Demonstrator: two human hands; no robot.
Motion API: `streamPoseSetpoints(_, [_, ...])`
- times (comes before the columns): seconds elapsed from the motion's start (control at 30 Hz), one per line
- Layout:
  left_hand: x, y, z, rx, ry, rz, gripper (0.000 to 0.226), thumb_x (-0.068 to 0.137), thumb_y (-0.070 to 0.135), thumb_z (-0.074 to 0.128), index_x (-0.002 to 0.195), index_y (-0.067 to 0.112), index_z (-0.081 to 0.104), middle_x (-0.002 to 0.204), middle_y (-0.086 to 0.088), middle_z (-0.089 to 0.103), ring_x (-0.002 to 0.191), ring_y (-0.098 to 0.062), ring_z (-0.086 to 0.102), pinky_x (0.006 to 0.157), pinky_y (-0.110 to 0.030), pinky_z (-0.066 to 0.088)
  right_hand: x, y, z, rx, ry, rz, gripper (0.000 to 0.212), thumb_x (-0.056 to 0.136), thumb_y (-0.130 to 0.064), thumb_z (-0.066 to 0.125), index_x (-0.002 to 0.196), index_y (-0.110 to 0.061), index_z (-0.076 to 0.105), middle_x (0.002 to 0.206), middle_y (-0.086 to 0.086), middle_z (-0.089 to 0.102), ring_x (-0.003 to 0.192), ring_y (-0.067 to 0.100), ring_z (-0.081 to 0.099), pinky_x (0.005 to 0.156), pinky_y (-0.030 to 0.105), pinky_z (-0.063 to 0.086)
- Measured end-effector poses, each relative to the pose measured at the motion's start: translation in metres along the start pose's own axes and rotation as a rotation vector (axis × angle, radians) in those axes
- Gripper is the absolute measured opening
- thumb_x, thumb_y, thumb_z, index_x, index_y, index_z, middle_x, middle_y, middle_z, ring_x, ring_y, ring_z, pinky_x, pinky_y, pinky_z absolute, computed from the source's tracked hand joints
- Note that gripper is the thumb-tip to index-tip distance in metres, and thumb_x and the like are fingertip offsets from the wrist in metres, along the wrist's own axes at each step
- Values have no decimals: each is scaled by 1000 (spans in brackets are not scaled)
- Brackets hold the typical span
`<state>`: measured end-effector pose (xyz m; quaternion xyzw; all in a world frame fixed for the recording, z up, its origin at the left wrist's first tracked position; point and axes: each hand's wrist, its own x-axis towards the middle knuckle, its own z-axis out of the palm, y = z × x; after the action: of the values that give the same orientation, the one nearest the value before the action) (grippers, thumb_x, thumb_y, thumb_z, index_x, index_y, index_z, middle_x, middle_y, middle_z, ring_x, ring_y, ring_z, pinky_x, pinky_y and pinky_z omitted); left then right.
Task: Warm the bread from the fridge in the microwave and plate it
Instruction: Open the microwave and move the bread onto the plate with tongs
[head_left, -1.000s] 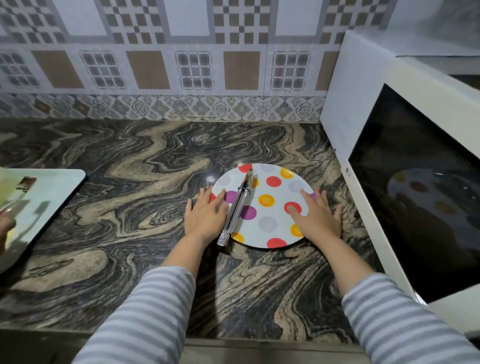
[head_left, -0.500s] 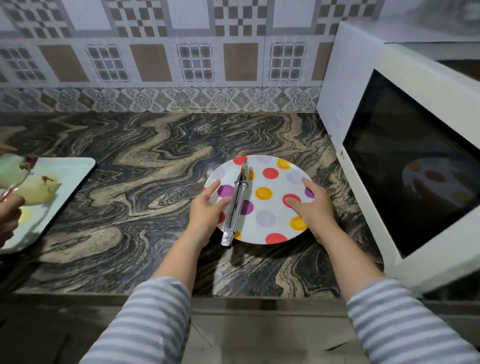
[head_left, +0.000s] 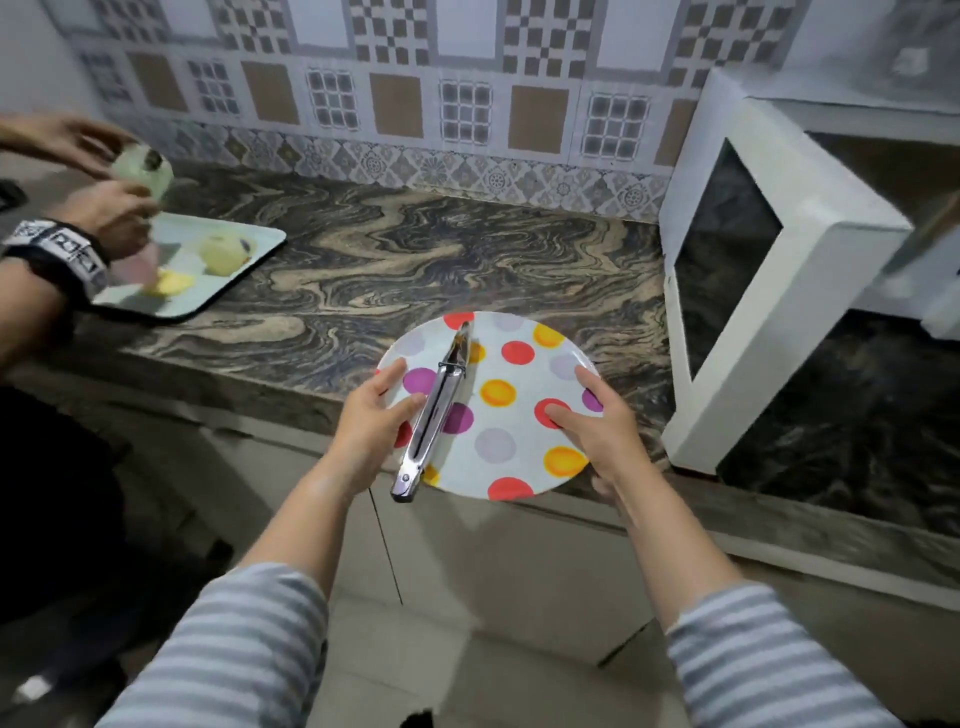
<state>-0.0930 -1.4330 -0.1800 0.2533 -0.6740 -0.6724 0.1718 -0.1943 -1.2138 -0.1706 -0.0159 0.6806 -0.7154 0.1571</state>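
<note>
You now hold the plate (head_left: 496, 447) off the counter (head_left: 415, 270), left hand (head_left: 371, 426) and right hand (head_left: 597, 431) gripping opposite rims, tongs (head_left: 434, 415) lying across it. No bread shows yet; the microwave (head_left: 753, 270) stands shut beyond, so fetching comes next.

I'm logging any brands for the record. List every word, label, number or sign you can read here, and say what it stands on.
Nothing here can be read.
wristband on the other person's arm: black-and-white block marks, too blurred to read.
microwave: no label or number visible.
dotted plate and tongs: no text visible.
</note>
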Motion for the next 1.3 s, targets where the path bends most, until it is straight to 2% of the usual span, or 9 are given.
streamPoseSetpoints(0.1, [-63,-10,6,-31,70,-23,60,90,11,64,144,17,40,140,4,50,110,-24,62,97,-42,49,-39,1,-18,-38,-81,-4,68,78,6,71,138,-17,49,120,6,60,101,19,61,76,29,56])
streamPoseSetpoints(0.17, [-105,-15,12,-40,104,-31,60,91,9,63,145,14,38,142,3,48,115,-25,59,96,-39,49,-67,5,-31,-40,-110,17,69,78,6,71,139,-16,48,121,7,60,99,20,62,67,23,56])
streamPoseSetpoints(0.23, [-141,-19,14,-44,139,-42,60,90,10,63,145,15,38,142,4,47,117,-27,59,93,-38,51,-93,10,-44,-79,-126,22,71,77,4,72,140,-16,46,125,8,59,106,22,62,75,29,55])
streamPoseSetpoints(0.37, [-198,-27,16,4,138,-33,61,90,12,65,145,14,39,144,2,47,122,-27,56,103,-45,45,-141,21,-71,-86,-163,25,71,80,3,70,142,-17,43,119,2,55,110,18,58,81,30,51])
streamPoseSetpoints(0.5, [-243,-41,25,16,112,-59,61,90,14,66,145,16,39,137,8,49,116,-25,59,88,-34,53,-186,41,-100,-102,-126,27,71,79,0,72,141,-21,45,121,1,51,122,19,53,90,34,51])
streamPoseSetpoints(0.63, [-277,-58,42,20,50,-89,65,85,18,69,143,20,42,140,3,53,123,-27,55,104,-49,43,-223,54,-135,-95,-52,22,71,79,2,72,141,-19,45,120,1,52,111,10,52,83,26,46])
streamPoseSetpoints(0.73, [-295,-64,64,16,9,-116,63,87,16,67,144,20,41,137,2,55,119,-28,58,101,-49,46,-242,62,-165,-49,-14,43,75,78,3,73,143,-18,42,126,4,54,111,14,55,81,27,47])
streamPoseSetpoints(1.1, [-315,-48,224,29,-129,-123,58,88,9,66,140,24,46,131,-9,60,121,-32,55,101,-47,46,-259,38,-323,-48,175,16,73,79,-1,73,142,-22,44,119,2,57,110,18,56,88,32,49])
streamPoseSetpoints(1.3, [-314,-27,345,-14,-158,-130,58,90,9,63,142,24,43,127,-9,62,118,-33,57,89,-39,54,-224,-1,-427,-132,222,-25,70,80,-3,73,141,-22,45,115,2,54,104,17,53,82,31,46])
